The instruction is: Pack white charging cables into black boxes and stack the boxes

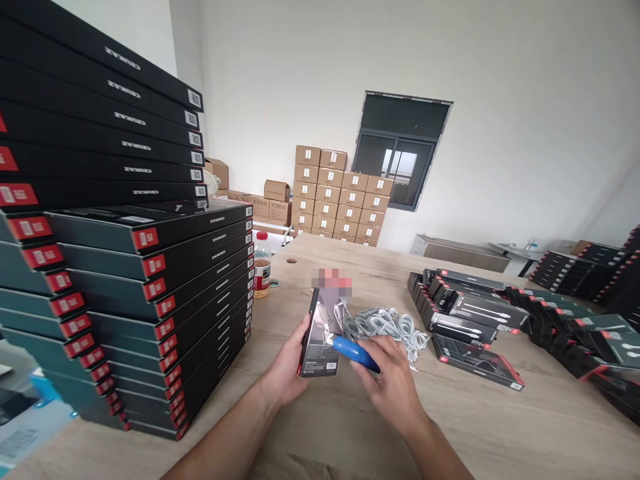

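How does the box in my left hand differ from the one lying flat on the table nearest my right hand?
The held box is tipped up in your left hand; the lying box rests flat on the table. Your right hand has a blue-handled tool at the held box; no tool is at the lying box. Both are dark with some red.

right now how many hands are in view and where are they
2. The left hand holds the small box at its left edge; the right hand grips the blue-handled tool, just nearer than the white cables. No other hand shows.
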`<state>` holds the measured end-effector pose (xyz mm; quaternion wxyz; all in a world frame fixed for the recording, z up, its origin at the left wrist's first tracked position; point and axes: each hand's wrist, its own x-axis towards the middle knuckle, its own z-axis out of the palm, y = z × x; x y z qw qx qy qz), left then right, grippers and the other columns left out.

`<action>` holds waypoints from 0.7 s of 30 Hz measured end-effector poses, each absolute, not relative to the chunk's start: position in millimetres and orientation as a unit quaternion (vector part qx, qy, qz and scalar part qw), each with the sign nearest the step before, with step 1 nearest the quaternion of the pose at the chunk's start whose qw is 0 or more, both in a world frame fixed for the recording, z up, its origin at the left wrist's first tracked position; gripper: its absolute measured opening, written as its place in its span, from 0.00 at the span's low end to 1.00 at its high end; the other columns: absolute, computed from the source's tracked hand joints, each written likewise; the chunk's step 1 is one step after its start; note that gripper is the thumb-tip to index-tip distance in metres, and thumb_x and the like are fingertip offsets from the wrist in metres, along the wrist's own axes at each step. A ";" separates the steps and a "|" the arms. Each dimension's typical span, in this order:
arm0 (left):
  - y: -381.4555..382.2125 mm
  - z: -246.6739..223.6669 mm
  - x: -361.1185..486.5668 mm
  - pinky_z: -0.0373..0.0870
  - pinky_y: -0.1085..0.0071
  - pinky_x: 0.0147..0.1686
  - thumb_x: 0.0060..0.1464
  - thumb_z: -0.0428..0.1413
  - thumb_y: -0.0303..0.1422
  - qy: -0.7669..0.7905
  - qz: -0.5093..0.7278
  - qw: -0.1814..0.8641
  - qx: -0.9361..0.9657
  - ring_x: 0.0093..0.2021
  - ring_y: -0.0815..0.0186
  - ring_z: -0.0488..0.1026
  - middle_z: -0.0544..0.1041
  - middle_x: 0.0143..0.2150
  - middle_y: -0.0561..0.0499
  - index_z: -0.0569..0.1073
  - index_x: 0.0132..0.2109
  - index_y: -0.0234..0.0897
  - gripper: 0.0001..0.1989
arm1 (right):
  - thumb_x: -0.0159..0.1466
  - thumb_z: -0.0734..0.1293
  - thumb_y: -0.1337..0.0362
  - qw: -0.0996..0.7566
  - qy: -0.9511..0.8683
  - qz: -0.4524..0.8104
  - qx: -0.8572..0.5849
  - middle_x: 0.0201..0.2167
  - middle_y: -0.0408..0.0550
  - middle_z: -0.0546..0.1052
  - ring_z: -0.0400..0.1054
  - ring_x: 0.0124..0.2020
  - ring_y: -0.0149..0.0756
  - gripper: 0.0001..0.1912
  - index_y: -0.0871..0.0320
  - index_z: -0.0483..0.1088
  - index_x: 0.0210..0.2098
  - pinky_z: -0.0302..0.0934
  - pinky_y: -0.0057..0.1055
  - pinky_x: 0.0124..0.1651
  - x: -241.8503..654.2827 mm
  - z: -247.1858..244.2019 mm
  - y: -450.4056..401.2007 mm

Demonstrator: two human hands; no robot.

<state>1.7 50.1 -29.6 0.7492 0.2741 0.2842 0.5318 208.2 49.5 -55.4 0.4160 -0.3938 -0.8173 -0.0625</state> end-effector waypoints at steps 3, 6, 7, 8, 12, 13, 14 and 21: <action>49.0 -30.9 0.7 0.74 0.69 0.40 0.62 0.51 0.53 0.300 0.507 0.755 0.287 0.37 0.60 0.81 0.84 0.40 0.42 0.79 0.47 0.31 0.28 | 0.68 0.68 0.62 0.422 -0.813 -0.071 -0.396 0.42 0.48 0.77 0.70 0.43 0.45 0.11 0.52 0.72 0.49 0.59 0.41 0.46 210.3 -55.9 50.8; 47.5 -33.0 1.4 0.74 0.69 0.36 0.59 0.53 0.55 0.310 0.473 0.772 0.290 0.33 0.60 0.80 0.84 0.38 0.42 0.79 0.46 0.31 0.29 | 0.69 0.66 0.61 0.441 -0.801 -0.084 -0.396 0.43 0.49 0.76 0.69 0.44 0.46 0.11 0.52 0.71 0.50 0.59 0.43 0.47 209.6 -56.8 50.9; 47.1 -33.5 1.6 0.74 0.69 0.36 0.59 0.54 0.56 0.312 0.461 0.780 0.285 0.33 0.60 0.80 0.84 0.38 0.42 0.79 0.45 0.31 0.29 | 0.70 0.66 0.60 0.447 -0.797 -0.087 -0.397 0.43 0.49 0.76 0.69 0.44 0.46 0.11 0.52 0.71 0.51 0.59 0.43 0.48 208.7 -57.0 50.6; 46.8 -33.7 1.6 0.74 0.69 0.36 0.58 0.54 0.57 0.314 0.451 0.788 0.279 0.34 0.60 0.80 0.84 0.37 0.42 0.79 0.45 0.32 0.30 | 0.70 0.65 0.60 0.451 -0.794 -0.088 -0.398 0.43 0.49 0.76 0.69 0.45 0.46 0.11 0.52 0.71 0.50 0.59 0.43 0.48 207.7 -57.1 50.0; 45.7 -30.6 0.0 0.74 0.67 0.39 0.57 0.53 0.58 0.325 0.427 0.805 0.254 0.36 0.59 0.80 0.83 0.38 0.42 0.79 0.44 0.31 0.31 | 0.71 0.64 0.58 0.458 -0.785 -0.091 -0.407 0.43 0.50 0.76 0.69 0.44 0.46 0.10 0.52 0.70 0.50 0.60 0.42 0.46 203.3 -58.2 47.0; 45.4 -29.3 -0.4 0.74 0.67 0.39 0.57 0.53 0.59 0.326 0.422 0.808 0.251 0.36 0.59 0.80 0.83 0.38 0.41 0.79 0.44 0.31 0.32 | 0.71 0.64 0.58 0.460 -0.783 -0.093 -0.409 0.43 0.50 0.76 0.69 0.44 0.46 0.11 0.52 0.71 0.50 0.60 0.42 0.45 202.3 -58.9 46.4; 45.0 -28.3 -0.6 0.74 0.67 0.39 0.57 0.52 0.59 0.330 0.417 0.810 0.249 0.36 0.60 0.80 0.83 0.37 0.41 0.79 0.43 0.31 0.33 | 0.71 0.64 0.57 0.464 -0.779 -0.095 -0.410 0.43 0.50 0.76 0.70 0.44 0.46 0.11 0.52 0.71 0.50 0.60 0.42 0.45 201.3 -59.8 45.9; 41.9 -43.7 11.1 0.68 0.73 0.32 0.54 0.51 0.63 0.367 0.386 0.803 0.268 0.29 0.66 0.74 0.80 0.31 0.46 0.79 0.38 0.32 0.35 | 0.70 0.64 0.55 0.508 -0.753 -0.090 -0.409 0.42 0.51 0.76 0.70 0.44 0.47 0.13 0.54 0.72 0.49 0.62 0.43 0.47 190.9 -58.7 41.8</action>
